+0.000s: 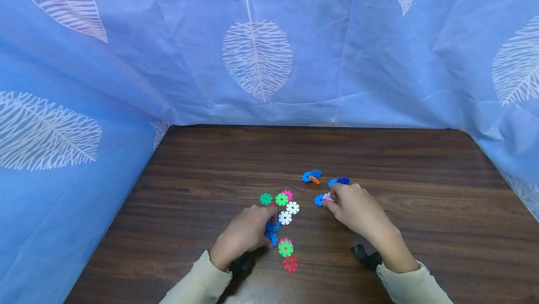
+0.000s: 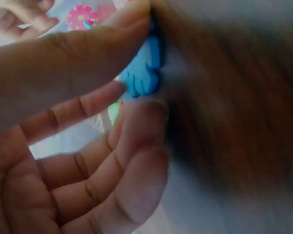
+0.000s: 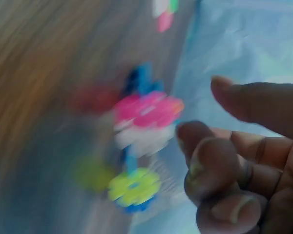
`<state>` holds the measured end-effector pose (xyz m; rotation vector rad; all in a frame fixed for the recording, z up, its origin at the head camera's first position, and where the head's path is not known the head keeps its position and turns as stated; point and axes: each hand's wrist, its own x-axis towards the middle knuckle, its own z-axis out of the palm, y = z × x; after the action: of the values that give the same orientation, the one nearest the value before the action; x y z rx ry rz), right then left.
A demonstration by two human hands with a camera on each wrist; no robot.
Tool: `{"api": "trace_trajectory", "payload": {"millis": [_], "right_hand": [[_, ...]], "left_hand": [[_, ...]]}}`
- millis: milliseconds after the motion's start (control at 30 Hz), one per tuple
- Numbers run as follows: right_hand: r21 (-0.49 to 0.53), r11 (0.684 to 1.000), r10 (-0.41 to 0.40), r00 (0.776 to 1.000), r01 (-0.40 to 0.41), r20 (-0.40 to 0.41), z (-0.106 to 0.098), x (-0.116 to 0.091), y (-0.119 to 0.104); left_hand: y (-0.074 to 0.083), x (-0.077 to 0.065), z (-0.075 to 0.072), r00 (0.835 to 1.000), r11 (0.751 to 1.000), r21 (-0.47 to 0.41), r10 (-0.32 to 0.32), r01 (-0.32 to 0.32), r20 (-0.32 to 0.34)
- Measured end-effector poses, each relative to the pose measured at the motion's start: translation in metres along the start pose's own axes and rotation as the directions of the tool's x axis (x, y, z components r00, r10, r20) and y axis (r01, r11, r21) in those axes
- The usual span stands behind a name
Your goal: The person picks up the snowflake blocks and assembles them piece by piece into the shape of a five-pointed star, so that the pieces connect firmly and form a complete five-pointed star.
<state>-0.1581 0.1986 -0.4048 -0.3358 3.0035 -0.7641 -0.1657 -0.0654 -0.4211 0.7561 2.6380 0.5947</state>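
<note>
My left hand (image 1: 248, 230) pinches a blue notched plastic disc (image 2: 144, 73) between thumb and fingertips in the left wrist view. From the head view, blue discs (image 1: 273, 227) show low beside those fingers, partly covered by them. My right hand (image 1: 362, 208) is over the right-hand pieces, its fingertips close to a white and pink disc pair (image 1: 328, 197) beside a blue disc (image 1: 318, 200). In the right wrist view its thumb and loosely bent fingers stand apart with nothing between them, close to a pink disc (image 3: 149, 109) and a white disc (image 3: 144, 140).
Between the hands lie white discs (image 1: 285, 218), with a bright green disc (image 1: 281, 199) and a dark green disc (image 1: 265, 199) behind. Nearer the front are another green disc (image 1: 285, 249) and a red disc (image 1: 290, 264). Blue and orange pieces (image 1: 311, 177) sit farther back on the wooden table (image 1: 210, 168).
</note>
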Motion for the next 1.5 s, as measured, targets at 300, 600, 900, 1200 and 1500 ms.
{"api": "trace_trajectory", "payload": {"millis": [300, 600, 900, 1200, 1500], "right_hand": [[0.095, 0.981, -0.176, 0.979, 0.167, 0.098, 0.016, -0.004, -0.032], [0.148, 0.963, -0.267, 0.877, 0.226, 0.399, 0.041, -0.009, -0.047], [0.118, 0.967, -0.254, 0.879, 0.225, 0.403, 0.05, -0.007, -0.058], [0.065, 0.958, -0.284, 0.881, 0.281, 0.378, 0.059, -0.006, -0.061], [0.167, 0.958, -0.28, 0.875, 0.232, 0.395, 0.055, -0.005, -0.049]], "left_hand": [[0.001, 0.002, -0.002, 0.999, 1.0, -0.005, -0.027, 0.027, 0.033], [-0.001, 0.004, 0.007, 1.0, 0.996, -0.083, 0.013, -0.013, 0.004], [-0.002, 0.003, 0.008, 1.0, 0.999, -0.038, 0.015, -0.015, -0.017], [-0.008, 0.004, 0.0, 0.999, 0.985, -0.172, 0.034, -0.033, 0.007], [-0.013, 0.003, -0.018, 0.994, 0.896, -0.432, 0.09, -0.105, -0.055]]}}
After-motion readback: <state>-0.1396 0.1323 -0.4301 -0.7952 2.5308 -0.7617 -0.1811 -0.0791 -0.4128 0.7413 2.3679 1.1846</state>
